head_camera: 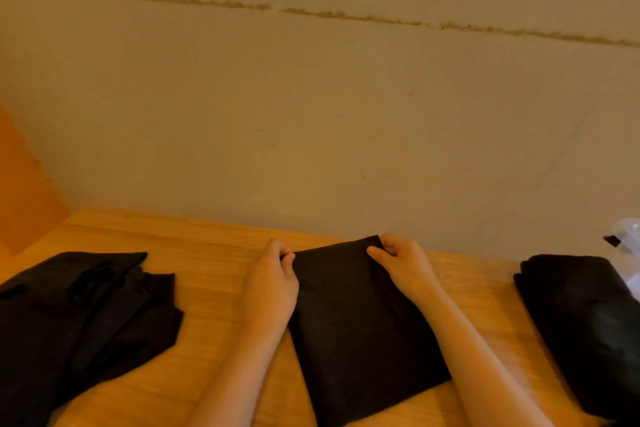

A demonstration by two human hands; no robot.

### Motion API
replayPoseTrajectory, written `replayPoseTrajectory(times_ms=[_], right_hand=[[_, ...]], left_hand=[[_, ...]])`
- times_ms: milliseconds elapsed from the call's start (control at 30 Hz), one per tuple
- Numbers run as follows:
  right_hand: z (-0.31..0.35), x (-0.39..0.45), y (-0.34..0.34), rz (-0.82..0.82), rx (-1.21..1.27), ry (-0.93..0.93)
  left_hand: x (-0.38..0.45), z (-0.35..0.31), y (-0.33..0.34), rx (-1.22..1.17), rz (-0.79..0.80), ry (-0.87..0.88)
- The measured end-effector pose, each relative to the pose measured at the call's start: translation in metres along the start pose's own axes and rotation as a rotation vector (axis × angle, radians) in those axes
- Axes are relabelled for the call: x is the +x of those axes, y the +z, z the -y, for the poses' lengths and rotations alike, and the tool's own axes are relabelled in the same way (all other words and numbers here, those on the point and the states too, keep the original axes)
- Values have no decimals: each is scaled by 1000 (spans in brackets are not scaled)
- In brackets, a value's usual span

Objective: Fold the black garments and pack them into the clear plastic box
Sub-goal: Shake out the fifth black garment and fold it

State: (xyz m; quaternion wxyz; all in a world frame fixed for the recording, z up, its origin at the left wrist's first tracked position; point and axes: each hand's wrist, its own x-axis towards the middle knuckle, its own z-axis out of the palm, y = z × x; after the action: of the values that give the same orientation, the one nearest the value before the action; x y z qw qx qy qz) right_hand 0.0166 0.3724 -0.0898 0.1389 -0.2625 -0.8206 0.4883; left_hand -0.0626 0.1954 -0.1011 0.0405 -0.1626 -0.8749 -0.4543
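Progress: one folded black stack (585, 326) lies at right of frame beside a sliver of the clear plastic box (628, 236) at the right edge; it looks not yet packed. Unfolded black pile (86, 315) waits at lower left on the bench (214, 270). Centre: the garment in work (360, 322) lies flat as a narrow panel. Left hand (270, 288) and right hand (401, 260) each pinch a far corner of it, forearms reaching up from the lower frame. Judged early to midway.
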Motion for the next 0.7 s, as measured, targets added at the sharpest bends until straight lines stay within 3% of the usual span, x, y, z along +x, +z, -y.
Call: replayPoseTrajectory(times_ms=[200, 367, 467, 533, 600, 700], right_hand=[[4, 8, 4, -11, -317, -49], [11, 3, -7, 67, -24, -52], [13, 2, -19, 194, 100, -47], [11, 0, -20, 181, 242, -10], [7, -3, -14, 108, 357, 58], [3, -10, -3, 6, 144, 12]], left_hand=[[2, 4, -1, -20, -24, 19], [4, 1, -5, -100, -49, 40], [8, -2, -5, -311, 46, -98], [11, -1, -5, -413, 135, -203], [11, 2, -5, -307, 155, -170], [3, 2, -6, -142, 114, -99]])
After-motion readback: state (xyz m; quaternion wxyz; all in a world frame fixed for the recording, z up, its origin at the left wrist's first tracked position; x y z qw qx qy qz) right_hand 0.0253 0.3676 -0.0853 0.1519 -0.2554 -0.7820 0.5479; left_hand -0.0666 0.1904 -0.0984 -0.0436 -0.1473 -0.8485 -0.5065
